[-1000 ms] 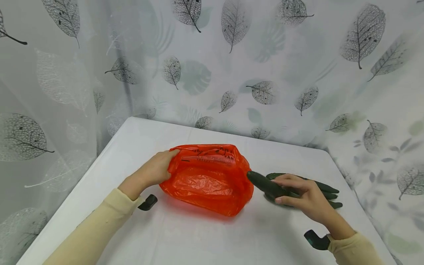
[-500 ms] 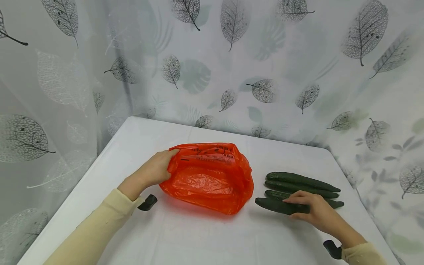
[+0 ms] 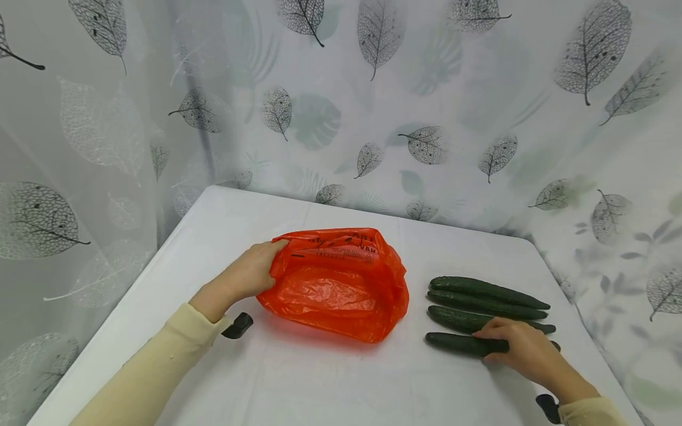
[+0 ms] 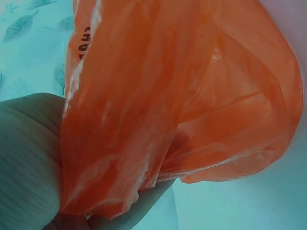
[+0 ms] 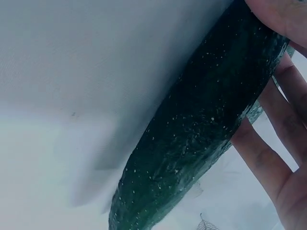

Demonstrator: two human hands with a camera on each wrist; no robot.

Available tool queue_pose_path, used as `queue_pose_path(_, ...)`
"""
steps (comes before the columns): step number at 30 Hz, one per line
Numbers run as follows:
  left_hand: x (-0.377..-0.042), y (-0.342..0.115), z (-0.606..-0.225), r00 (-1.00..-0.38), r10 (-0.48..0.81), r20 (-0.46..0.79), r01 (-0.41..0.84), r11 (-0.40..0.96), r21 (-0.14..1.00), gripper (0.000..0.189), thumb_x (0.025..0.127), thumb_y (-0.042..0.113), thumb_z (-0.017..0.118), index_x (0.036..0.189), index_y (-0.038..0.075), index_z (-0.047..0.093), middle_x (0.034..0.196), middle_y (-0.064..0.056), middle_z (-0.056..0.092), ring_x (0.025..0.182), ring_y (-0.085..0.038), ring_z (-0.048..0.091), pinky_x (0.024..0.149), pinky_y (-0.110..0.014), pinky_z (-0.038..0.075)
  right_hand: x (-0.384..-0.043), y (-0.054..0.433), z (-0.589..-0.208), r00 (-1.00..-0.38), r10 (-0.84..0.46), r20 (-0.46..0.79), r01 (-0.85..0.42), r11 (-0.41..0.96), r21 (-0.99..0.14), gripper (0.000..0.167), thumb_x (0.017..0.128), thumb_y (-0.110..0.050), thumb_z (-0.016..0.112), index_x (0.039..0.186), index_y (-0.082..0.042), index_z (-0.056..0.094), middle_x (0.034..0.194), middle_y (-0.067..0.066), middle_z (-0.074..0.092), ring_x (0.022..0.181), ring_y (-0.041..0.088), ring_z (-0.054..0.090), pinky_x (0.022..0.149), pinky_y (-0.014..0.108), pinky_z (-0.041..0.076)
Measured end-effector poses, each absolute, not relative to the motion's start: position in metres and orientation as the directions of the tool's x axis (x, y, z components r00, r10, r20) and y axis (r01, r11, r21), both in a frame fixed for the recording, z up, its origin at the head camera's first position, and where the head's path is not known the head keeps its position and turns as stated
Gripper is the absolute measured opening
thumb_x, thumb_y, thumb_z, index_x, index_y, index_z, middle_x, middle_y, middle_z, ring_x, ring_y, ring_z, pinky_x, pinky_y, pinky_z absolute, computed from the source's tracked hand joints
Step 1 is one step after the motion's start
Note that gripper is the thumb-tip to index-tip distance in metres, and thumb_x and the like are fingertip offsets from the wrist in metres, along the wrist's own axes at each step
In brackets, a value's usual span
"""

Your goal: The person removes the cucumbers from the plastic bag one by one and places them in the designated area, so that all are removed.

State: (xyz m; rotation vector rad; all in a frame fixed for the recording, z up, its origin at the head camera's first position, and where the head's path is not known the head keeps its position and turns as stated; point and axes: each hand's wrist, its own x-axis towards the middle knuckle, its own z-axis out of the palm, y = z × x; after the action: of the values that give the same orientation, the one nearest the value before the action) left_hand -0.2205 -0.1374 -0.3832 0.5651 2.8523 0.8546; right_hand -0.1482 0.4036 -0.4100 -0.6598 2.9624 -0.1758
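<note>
A red-orange plastic bag [image 3: 330, 290] lies mouth open in the middle of the table, dark print on its far inner side. My left hand [image 3: 254, 269] grips the bag's left edge; in the left wrist view the plastic [image 4: 120, 110] covers part of the fingers. On the right, my right hand [image 3: 519, 349] holds a dark green cucumber [image 3: 458, 343] by its middle, low over the table. In the right wrist view the cucumber [image 5: 192, 129] has the thumb at one side and fingers at the other. Its far end is partly hidden by the hand.
Three more cucumbers lie side by side just beyond the held one, the farthest cucumber [image 3: 487, 290] at the back. White cloth covers the table [image 3: 341, 384]. A leaf-print curtain [image 3: 341, 106] hangs behind and along both sides.
My right hand has carried the cucumber from beside the bag's right edge, above the others, toward me and right, down to the near side of the row. The left hand and bag have barely moved.
</note>
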Motion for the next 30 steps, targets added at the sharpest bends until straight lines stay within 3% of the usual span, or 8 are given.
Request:
queue_pose_path(14, -0.2198, -0.1379, -0.3836, -0.923, 0.385, 0.002, 0.324, 0.775, 0.543, 0.075, 0.078, -0.011, 0.068, 0.148, -0.009, 0.041, 0.134, -0.025, 0.057, 0.117, -0.039, 0.056, 0.097, -0.051, 0.051, -0.1469, 0.3996, -0.4103, -0.896, -0.440, -0.055, -0.441, 0.898, -0.007, 0.044, 0.068, -0.025, 0.091, 0.110, -0.021, 0.080, 0.102, -0.008, 0.068, 0.077, 0.014, 0.064, 0.053, 0.029, 0.046)
queue_pose_path(30, -0.2207, -0.1365, -0.3847, -0.922, 0.386, 0.036, 0.340, 0.762, 0.551, 0.074, 0.078, -0.010, 0.070, 0.147, -0.007, 0.043, 0.133, -0.024, 0.058, 0.115, -0.039, 0.058, 0.095, -0.052, 0.052, -0.1480, 0.3970, -0.4083, -0.904, -0.426, -0.045, -0.429, 0.900, 0.081, 0.041, 0.066, -0.027, 0.092, 0.104, -0.020, 0.080, 0.102, -0.003, 0.068, 0.083, 0.022, 0.068, 0.056, 0.040, 0.053)
